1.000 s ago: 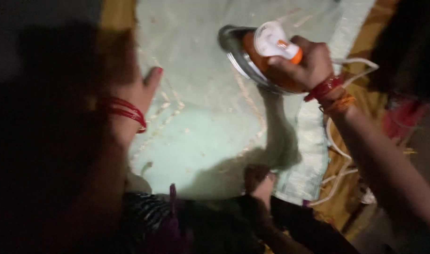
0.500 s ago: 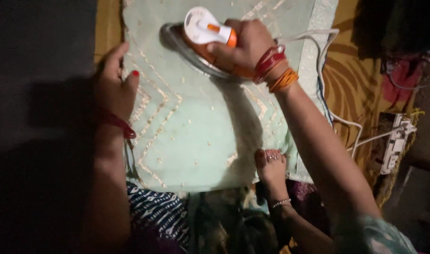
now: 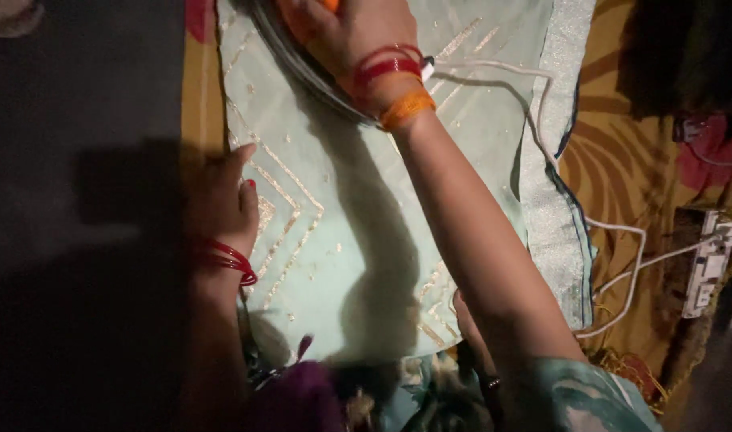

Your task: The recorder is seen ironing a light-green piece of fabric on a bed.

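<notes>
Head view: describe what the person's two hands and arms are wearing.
The left hand has red-painted nails and thin red bangles at the wrist. The right hand wears red bangles and an orange thread band. Both forearms are bare; a teal patterned sleeve covers the right upper arm.

The right hand (image 3: 346, 36) reaches far forward on a nearly straight arm, fingers curled closed in a grip, red and orange bangles at the wrist. The left hand (image 3: 222, 200) lies flat, palm down, fingers together, red bangles circling its wrist.
</notes>
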